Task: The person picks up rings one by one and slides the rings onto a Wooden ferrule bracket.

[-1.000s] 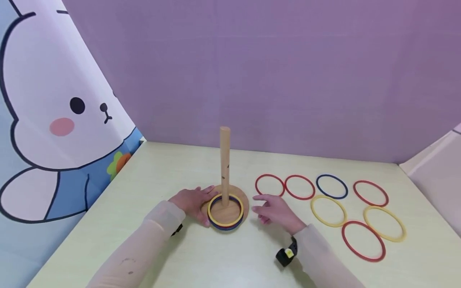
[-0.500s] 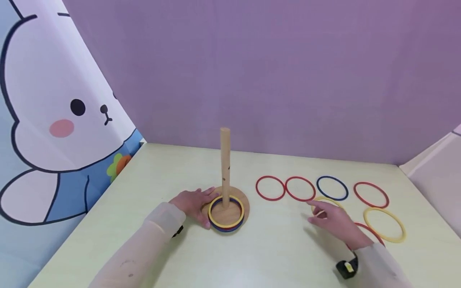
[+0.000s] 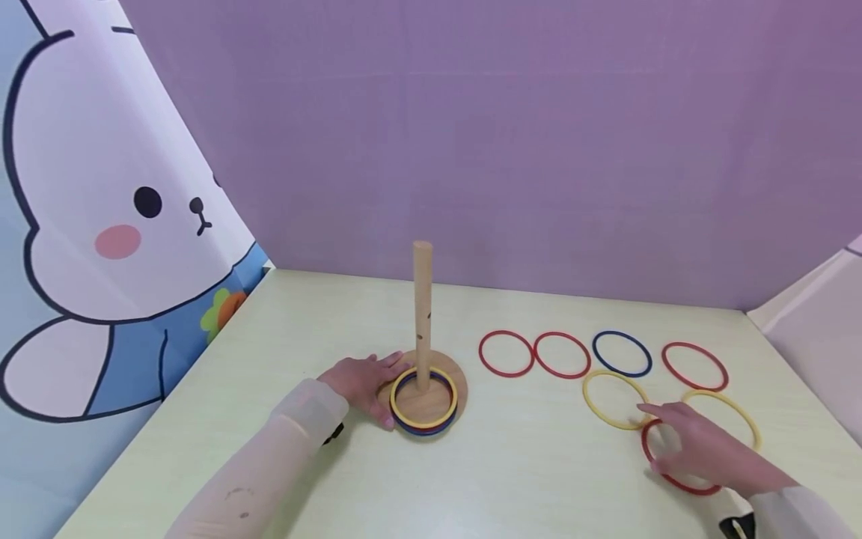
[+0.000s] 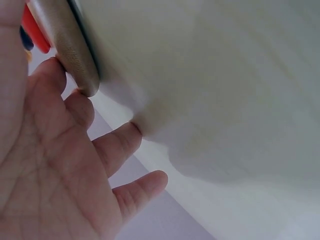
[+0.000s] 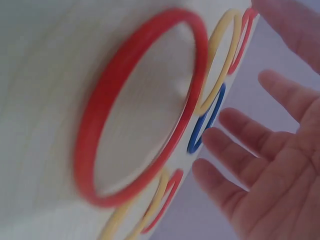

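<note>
A round wooden base (image 3: pixel 441 361) carries an upright wooden peg (image 3: pixel 423 314), with a stack of yellow, red and blue rings (image 3: pixel 393 404) around the peg. My left hand (image 3: pixel 364 388) rests against the base's left side, fingers spread; in the left wrist view, fingertips (image 4: pixel 55 65) touch its edge (image 4: pixel 80 65). At the right, my right hand (image 3: pixel 700 442) hovers over a red ring (image 3: pixel 697 492), partly covering it. The right wrist view shows that red ring (image 5: pixel 92 135) lying flat, apart from the loosely extended fingers (image 5: pixel 225 150), which hold nothing.
Two red rings (image 3: pixel 506 375) lie side by side right of the base. Farther right are a blue ring (image 3: pixel 622 332), a yellow ring (image 3: pixel 595 410), another red ring (image 3: pixel 694 344) and another yellow ring (image 3: pixel 734 406). A purple backdrop (image 3: pixel 539 150) stands behind the table (image 3: pixel 303 299).
My right hand has moved from beside the base to the right, past the nearer yellow ring, to above the front red ring. The left hand stays on the base.
</note>
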Action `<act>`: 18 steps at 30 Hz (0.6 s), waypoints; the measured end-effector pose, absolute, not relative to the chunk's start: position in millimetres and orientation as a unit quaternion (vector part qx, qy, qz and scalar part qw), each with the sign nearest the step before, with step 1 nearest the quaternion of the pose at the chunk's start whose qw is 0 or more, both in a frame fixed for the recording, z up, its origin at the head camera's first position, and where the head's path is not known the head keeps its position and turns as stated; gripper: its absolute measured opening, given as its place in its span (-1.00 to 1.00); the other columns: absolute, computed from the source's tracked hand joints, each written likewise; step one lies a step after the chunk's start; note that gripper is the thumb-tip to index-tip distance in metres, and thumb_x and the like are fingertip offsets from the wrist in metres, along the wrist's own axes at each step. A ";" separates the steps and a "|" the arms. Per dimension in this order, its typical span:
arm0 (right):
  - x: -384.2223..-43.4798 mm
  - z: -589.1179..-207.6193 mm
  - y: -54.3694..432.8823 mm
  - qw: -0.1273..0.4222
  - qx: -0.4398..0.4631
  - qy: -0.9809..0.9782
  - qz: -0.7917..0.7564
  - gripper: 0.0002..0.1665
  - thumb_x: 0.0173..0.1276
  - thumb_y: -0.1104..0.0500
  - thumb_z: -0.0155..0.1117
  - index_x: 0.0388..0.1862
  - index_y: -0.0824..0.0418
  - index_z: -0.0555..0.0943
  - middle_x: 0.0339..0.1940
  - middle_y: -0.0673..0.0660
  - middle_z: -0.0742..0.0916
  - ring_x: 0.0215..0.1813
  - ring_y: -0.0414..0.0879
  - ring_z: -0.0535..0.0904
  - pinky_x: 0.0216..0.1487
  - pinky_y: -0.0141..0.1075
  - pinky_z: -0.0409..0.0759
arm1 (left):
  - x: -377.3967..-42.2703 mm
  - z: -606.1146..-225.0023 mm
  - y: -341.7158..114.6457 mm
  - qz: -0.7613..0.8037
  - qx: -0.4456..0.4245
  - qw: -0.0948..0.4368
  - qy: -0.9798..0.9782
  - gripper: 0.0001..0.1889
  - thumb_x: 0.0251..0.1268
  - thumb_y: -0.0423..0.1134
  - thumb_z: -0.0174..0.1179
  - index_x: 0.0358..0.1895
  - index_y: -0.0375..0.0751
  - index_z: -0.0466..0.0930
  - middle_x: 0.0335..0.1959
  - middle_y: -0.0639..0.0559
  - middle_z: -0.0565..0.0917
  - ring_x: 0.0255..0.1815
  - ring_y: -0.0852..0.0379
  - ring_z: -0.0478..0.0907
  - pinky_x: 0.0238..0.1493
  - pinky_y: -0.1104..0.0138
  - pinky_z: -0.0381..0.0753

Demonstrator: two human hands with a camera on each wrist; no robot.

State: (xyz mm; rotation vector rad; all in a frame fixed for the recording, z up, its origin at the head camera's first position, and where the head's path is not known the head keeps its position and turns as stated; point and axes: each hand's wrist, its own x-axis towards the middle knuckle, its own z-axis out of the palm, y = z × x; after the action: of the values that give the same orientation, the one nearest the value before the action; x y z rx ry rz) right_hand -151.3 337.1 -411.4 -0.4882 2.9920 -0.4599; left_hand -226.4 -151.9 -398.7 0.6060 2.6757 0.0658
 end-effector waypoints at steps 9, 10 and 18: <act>-147.9 -426.1 359.4 0.063 -0.157 0.979 -0.115 0.08 -0.44 0.11 0.67 0.18 0.42 0.46 0.00 0.57 0.49 0.00 0.39 0.47 -0.12 0.12 0.51 | -227.1 -398.7 -150.4 0.024 0.204 0.204 0.957 0.06 -0.17 0.20 0.48 0.50 0.22 0.11 0.52 0.24 0.07 0.47 -0.15 0.10 0.20 -0.08 0.37; -148.0 -427.4 361.0 0.069 -0.155 0.978 -0.120 0.08 -0.44 0.13 0.66 0.18 0.43 0.44 0.02 0.62 0.46 0.02 0.45 0.45 -0.11 0.16 0.50 | -226.9 -398.6 -150.3 0.024 0.204 0.204 0.957 0.06 -0.17 0.19 0.48 0.50 0.21 0.11 0.52 0.24 0.07 0.47 -0.15 0.10 0.20 -0.08 0.37; -149.8 -432.8 367.7 0.077 -0.158 0.977 -0.121 0.15 -0.45 0.11 0.66 0.21 0.48 0.38 0.04 0.61 0.47 0.07 0.46 0.43 -0.04 0.19 0.47 | -225.9 -397.8 -149.5 0.026 0.208 0.203 0.956 0.06 -0.17 0.17 0.49 0.50 0.19 0.11 0.52 0.21 0.08 0.45 -0.18 0.12 0.20 -0.09 0.37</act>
State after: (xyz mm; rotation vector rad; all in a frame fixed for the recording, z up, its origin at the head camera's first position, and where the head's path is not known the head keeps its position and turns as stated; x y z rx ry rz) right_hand -149.8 367.7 -432.8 -0.4743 2.9265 -0.3613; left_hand -225.9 -149.5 -397.8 0.5817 2.6691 0.0718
